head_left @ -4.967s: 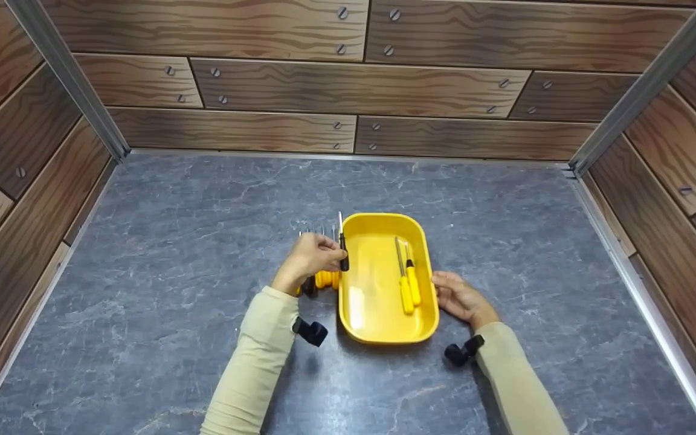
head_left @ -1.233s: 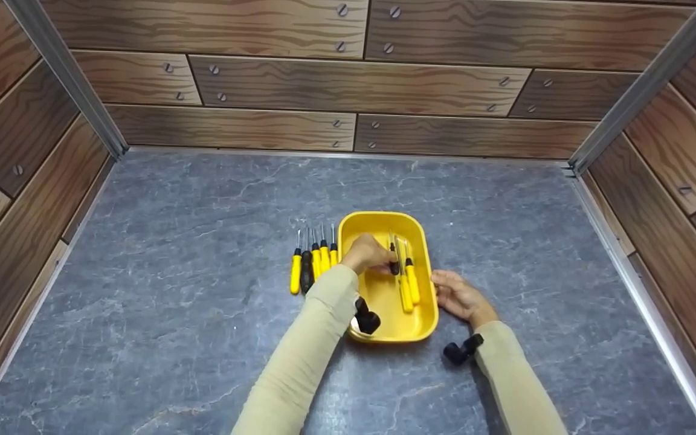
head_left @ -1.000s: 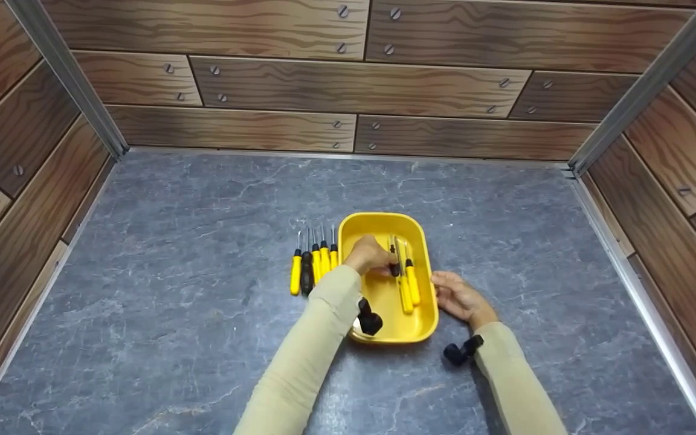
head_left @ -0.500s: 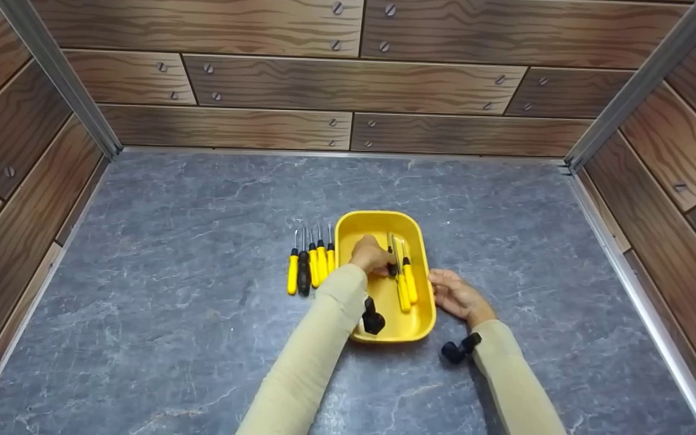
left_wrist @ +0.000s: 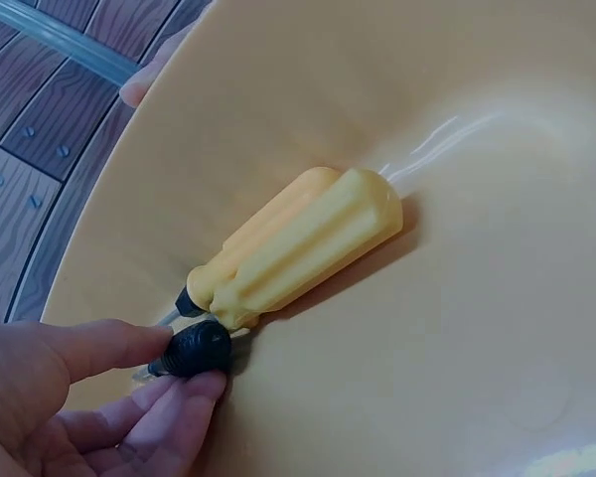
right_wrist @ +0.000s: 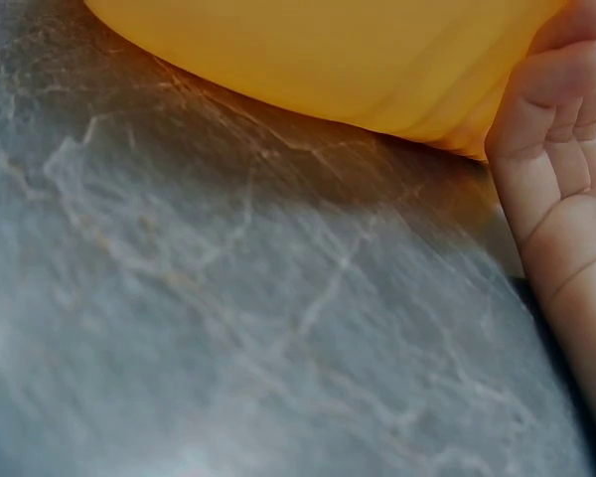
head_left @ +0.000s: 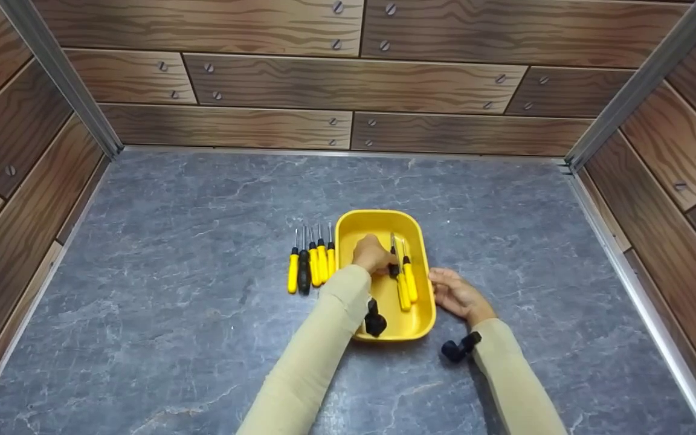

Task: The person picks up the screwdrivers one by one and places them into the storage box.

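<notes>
Left hand (head_left: 373, 254) pinches black screwdriver (left_wrist: 201, 348) in yellow tray (head_left: 407, 326); relaxed right hand (head_left: 458, 295) touches tray

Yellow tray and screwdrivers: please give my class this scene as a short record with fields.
Container: yellow tray
Left hand: pinches a black-handled screwdriver inside the tray
Right hand: at the tray's right outer side
Also in tray: two yellow-handled screwdrivers
Left of tray: row of five screwdrivers, four yellow-handled, one black-handled
Work surface: grey, marbled
</notes>
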`<state>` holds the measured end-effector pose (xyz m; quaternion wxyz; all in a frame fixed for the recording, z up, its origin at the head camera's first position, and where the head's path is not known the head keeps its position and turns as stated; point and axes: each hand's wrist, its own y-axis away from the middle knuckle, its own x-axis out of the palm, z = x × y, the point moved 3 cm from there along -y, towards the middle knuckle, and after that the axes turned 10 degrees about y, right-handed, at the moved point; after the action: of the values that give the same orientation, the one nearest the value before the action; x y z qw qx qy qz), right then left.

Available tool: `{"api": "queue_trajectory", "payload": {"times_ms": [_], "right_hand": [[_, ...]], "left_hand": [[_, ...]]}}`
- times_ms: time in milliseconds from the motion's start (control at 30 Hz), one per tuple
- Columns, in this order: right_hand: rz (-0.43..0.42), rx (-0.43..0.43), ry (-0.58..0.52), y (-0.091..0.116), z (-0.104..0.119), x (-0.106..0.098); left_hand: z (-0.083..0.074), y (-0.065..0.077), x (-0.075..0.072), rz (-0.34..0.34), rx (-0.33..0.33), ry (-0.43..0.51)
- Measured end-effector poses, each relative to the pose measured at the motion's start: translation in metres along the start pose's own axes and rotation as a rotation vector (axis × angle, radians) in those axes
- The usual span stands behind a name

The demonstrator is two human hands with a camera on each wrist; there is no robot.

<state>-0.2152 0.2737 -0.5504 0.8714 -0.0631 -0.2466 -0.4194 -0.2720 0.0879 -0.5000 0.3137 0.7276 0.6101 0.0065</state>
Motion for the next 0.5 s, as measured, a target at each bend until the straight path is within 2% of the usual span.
{"api": "queue_trajectory", "payload": {"times_ms": [267,500], "right_hand": [[-0.009,0.003,0.002,-0.0005,-0.0003,0.0012],[-0.003,0.005,-0.004,-0.0011,-0.0001,0.0013]], "left_hand": [[0.0032,0.0005,-0.0026,-0.015,-0.004,0.009],[-0.0001,0.0028,-0.0074,-0.006,-0.005,-0.013]]}}
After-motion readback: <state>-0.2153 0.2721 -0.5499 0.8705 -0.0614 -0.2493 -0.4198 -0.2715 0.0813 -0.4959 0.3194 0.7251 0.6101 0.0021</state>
